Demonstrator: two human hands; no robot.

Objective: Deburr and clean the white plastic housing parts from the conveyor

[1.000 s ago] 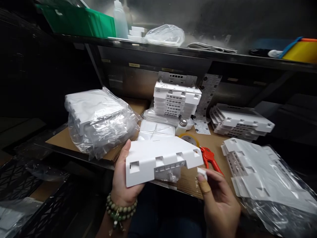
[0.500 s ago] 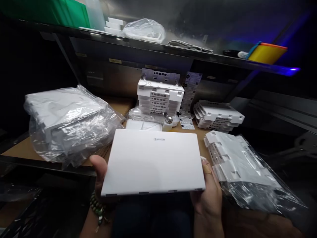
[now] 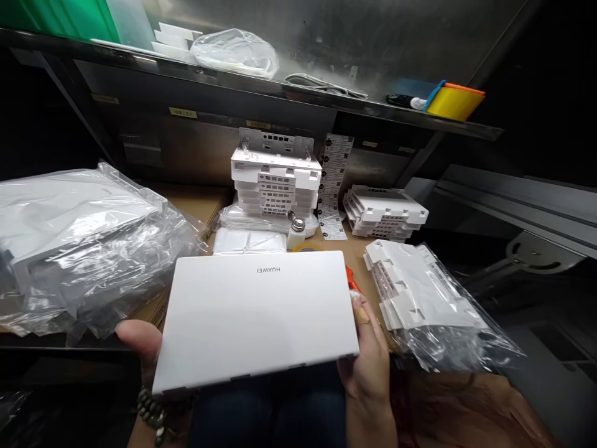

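Observation:
I hold a flat white plastic cover (image 3: 256,314) with a small grey logo near its far edge, smooth face up, over my lap. My left hand (image 3: 140,342) grips its left edge, thumb on the rim, a bead bracelet on the wrist. My right hand (image 3: 368,354) grips the right edge; one finger wears a tan bandage. Both hands are closed on the cover, fingers mostly hidden beneath it.
A clear bag of white covers (image 3: 79,236) lies at the left, another bag of covers (image 3: 429,305) at the right. Two stacks of white covers (image 3: 275,180) (image 3: 385,214) stand at the back on the cardboard-topped bench (image 3: 196,202). A shelf (image 3: 280,87) above carries a plastic bag and a yellow container.
The cover was turned from its ribbed underside to its smooth face and lowered flat. My right hand moved from pinching a small white piece to gripping the cover's right edge. The view swung right.

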